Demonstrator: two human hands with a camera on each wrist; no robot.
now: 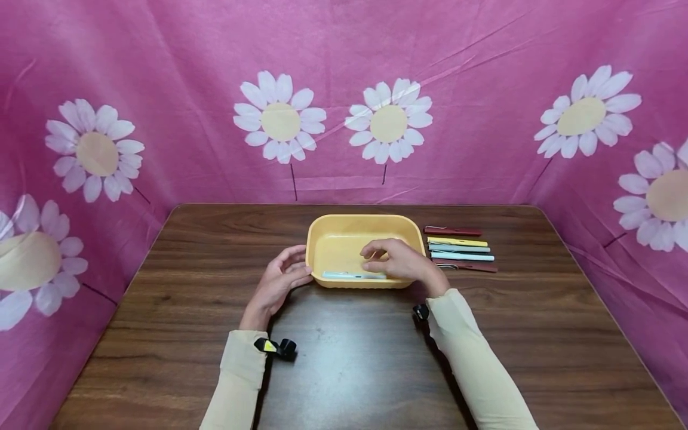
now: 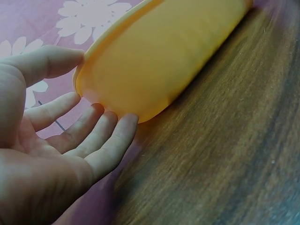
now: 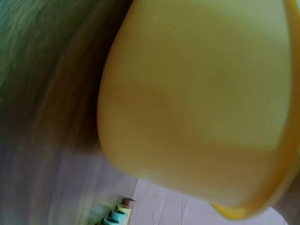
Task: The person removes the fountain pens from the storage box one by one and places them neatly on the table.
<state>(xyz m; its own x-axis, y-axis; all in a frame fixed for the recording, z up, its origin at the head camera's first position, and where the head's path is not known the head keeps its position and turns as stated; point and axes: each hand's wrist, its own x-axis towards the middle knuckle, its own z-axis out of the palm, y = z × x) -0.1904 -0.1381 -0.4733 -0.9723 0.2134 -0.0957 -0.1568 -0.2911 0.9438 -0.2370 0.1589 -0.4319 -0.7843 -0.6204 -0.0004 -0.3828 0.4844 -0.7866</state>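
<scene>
A yellow plastic bin stands on the table, with a pale blue pen lying along its near inner side. At the bin's left end, my left hand touches the outside with fairly straight fingers. In the left wrist view, the left thumb meets the rim and the other fingertips rest against the wall. My right hand is over the bin's right part, fingers loosely bent, thumb and fingers apart, nothing visible between them. The bin's outer wall fills the right wrist view and hides the hand.
Right of the bin, several pens lie in a row: a dark red pen, a yellow pen, a grey-green pen, a pale blue pen and a brown pen. A pink flowered cloth hangs behind the wooden table.
</scene>
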